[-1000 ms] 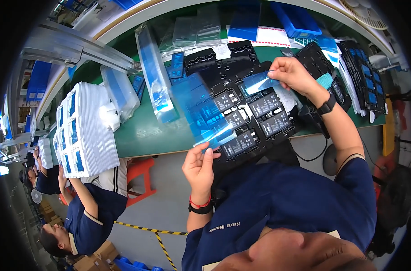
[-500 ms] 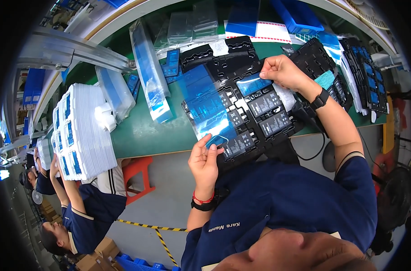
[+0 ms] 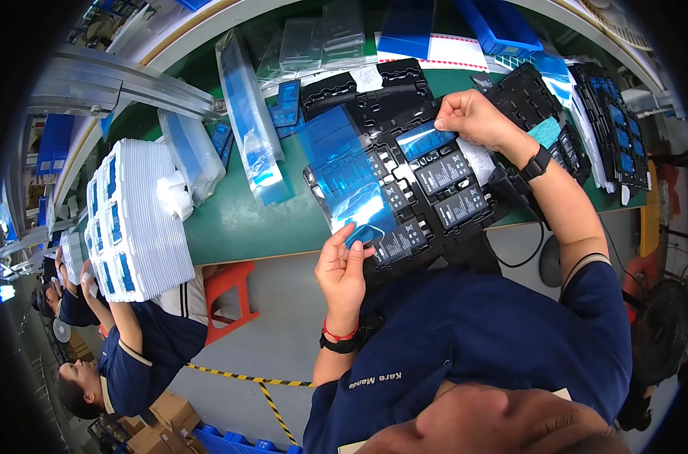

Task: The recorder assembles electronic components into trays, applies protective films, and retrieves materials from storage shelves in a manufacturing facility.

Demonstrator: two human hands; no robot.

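Note:
A black moulded tray (image 3: 413, 198) lies in front of me, with several flat black batteries (image 3: 444, 172) in its pockets. Clear blue film (image 3: 336, 163) covers its left row and hangs past the tray's far left side. At the near left corner my left hand (image 3: 342, 276) is closed, thumb and fingers pinching the blue film's edge. My right hand (image 3: 476, 121) is closed in a pinch on the right end of a small blue film piece (image 3: 425, 141), over the far pocket of the right row. Whether a battery lies under that piece is hard to see.
Black trays (image 3: 363, 98) stand behind mine, and more (image 3: 612, 129) lean at the right. Long clear bags (image 3: 249, 121) with blue strips lie to the left. A co-worker (image 3: 151, 333) is beside a tall stack of white trays (image 3: 151, 219). A blue bin (image 3: 499, 30) sits at the back.
Both my hands hold almost the same places and pinches. At the left, the co-worker's head and arms have shifted a little, and the white stack has moved slightly.

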